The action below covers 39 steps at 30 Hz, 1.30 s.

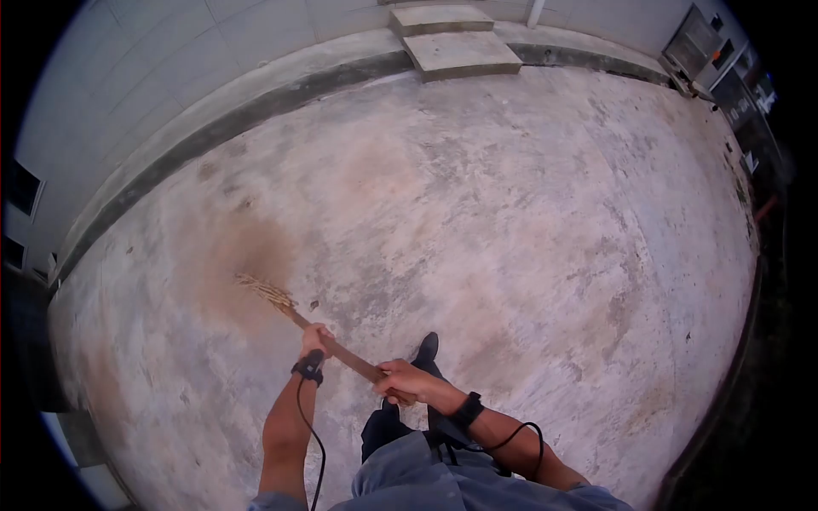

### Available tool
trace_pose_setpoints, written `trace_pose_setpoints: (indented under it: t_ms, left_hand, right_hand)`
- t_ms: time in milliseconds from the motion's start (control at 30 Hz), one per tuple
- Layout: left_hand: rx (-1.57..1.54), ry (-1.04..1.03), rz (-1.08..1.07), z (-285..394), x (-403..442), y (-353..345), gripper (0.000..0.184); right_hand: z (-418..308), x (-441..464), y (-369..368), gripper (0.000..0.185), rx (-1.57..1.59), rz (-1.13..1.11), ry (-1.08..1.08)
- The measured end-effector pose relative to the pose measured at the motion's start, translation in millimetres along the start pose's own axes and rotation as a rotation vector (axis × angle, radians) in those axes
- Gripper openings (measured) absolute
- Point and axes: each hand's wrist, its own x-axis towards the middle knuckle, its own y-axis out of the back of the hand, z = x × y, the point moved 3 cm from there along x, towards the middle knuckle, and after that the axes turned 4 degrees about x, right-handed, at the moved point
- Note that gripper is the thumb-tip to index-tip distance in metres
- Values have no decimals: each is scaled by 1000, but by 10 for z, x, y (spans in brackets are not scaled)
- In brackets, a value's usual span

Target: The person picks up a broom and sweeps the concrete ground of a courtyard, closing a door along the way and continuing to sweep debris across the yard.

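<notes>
Left fingers: clenched around the lower handle, close to the bristles; the left hand [315,339] is the forward one.
Right fingers: wrapped around the upper end of the handle; the right hand [402,381] sits nearer the body, at about four o'clock from the left.
Wrists: a black strap on each, a dark cable trailing from it.
Twig broom [348,356]: slanting across the front of the body, held in both hands, its bristles [268,291] aimed at ten o'clock.
Bristle tips: at the edge of a brown, dusty patch [247,247]; whether they touch the concrete floor [528,230] cannot be told.
Dark fragment [314,304]: on the floor just beside the bristles, at their three o'clock.
Stroke: judged to be a low pass of the broom at the dusty patch; its direction cannot be told.
Grip demands: shifting the broom from this pose calls for both hands moving together, the left guiding the bristles low, the right steering the top end.
Shoe [428,346]: beyond the right hand, at its one o'clock.
Concrete steps [464,53]: far off at twelve o'clock, against the pale wall [170,51].
</notes>
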Motion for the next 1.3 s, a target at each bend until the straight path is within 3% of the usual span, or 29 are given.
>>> trace_pose_setpoints:
  t_ms: [67,100,133,200,267,300,333,367,400,433,500,567,633,667,733,833,900,1000,1133,1233,1300]
  left_hand:
    - [171,-24,51,94,86,-180,17]
    - [92,70,-34,-171,718,40,16]
    - [271,-30,14,-146,347,-338,23]
    - [240,184,-158,-702,834,-403,22]
    - [282,145,-132,-1270,341,-1177,24]
    - [178,282,-130,-1492,37,-1593,23]
    - [487,113,-130,-1948,63,-1765,22]
    - [288,254,-76,-2247,-176,-2089,12]
    - [399,241,-135,-2535,-415,-2352,14]
    - [663,179,-52,-2747,-610,-2612,12]
    - [751,333,-249,-3141,-885,-2979,13]
    - [1030,329,-492,-3388,-1029,-3315,13]
    - [1103,328,-775,-3633,-1071,-3641,14]
    - [1263,280,-860,-3666,-1190,-3845,14]
    - [1218,336,-876,-3799,-1482,-4044,14]
    - [1043,474,-830,-3772,-1753,-3938,14]
    - [963,441,-764,-3720,-1859,-3908,13]
    - [802,463,-720,-3474,-1703,-3962,8]
    - [639,383,-513,-2784,-1006,-4077,9]
    - [523,280,-298,-2016,-361,-4178,13]
    - [395,304,-296,-1447,37,-4238,15]
  right_hand:
    - [-152,164,154,18,89,-23,-88]
    - [-175,149,268,27,149,-9,-121]
    - [-133,105,432,27,218,3,-128]
    - [-111,-215,743,27,259,81,-90]
    - [-157,-843,1023,35,251,220,-24]
    - [-114,-1129,1118,43,282,304,-16]
    - [7,-1420,1219,49,363,395,18]
    - [123,-1746,1312,49,460,477,28]
    - [343,-2016,1394,48,560,542,46]
    - [437,-2167,1343,48,650,643,88]
    - [721,-2233,1193,32,744,759,195]
    - [677,-2165,1050,23,810,826,301]
    - [490,-2095,1032,18,835,879,343]
    - [398,-2097,1071,19,836,918,397]
    - [294,-2184,1083,19,847,957,487]
    - [366,-2307,906,19,715,1009,471]
    - [310,-2474,866,27,692,1033,474]
    - [411,-2612,1045,51,585,883,362]
    - [-101,-2436,1459,59,411,652,266]
    - [-625,-1920,1890,53,301,497,331]
    - [-1093,-1515,2149,46,216,344,287]
